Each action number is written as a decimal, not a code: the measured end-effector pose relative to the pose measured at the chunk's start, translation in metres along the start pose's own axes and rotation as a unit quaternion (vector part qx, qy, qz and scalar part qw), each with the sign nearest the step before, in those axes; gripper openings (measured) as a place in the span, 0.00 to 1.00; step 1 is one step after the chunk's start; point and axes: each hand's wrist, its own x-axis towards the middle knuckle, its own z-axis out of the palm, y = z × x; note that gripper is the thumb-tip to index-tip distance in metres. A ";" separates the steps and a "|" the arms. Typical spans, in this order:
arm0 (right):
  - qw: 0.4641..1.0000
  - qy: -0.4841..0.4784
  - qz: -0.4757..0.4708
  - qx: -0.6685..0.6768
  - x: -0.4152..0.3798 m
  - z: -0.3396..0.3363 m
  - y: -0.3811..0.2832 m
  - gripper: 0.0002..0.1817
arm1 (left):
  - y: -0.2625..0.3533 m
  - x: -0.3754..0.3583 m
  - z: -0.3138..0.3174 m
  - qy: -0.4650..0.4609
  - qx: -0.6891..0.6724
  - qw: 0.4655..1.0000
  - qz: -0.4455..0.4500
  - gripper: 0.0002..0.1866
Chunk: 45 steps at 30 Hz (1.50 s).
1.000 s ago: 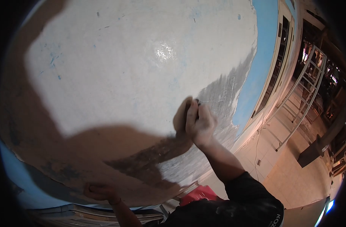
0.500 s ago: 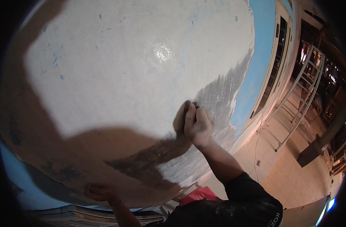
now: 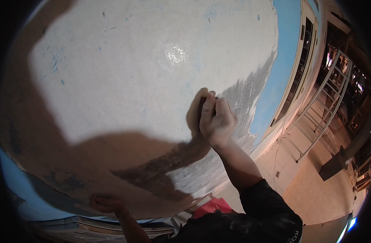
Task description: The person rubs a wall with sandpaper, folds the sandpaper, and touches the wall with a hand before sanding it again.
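The black shirt (image 3: 242, 227) reads "KO". The right hand (image 3: 218, 122) grips a dark object (image 3: 202, 107) at the wall (image 3: 124, 89); the left hand (image 3: 108, 204) is curled, contents impossible to tell.

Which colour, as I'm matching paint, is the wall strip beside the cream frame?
The wall strip is light blue, seen in the head view.
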 end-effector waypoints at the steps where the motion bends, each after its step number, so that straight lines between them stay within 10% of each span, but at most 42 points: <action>1: 1.000 -0.007 0.021 -0.005 0.003 -0.001 -0.002 0.16 | 0.002 0.002 0.000 0.005 0.004 1.000 0.012 0.13; 45: 0.998 0.004 0.068 0.006 0.011 0.001 -0.008 0.15 | 0.007 0.005 -0.003 0.022 0.059 0.997 0.047 0.14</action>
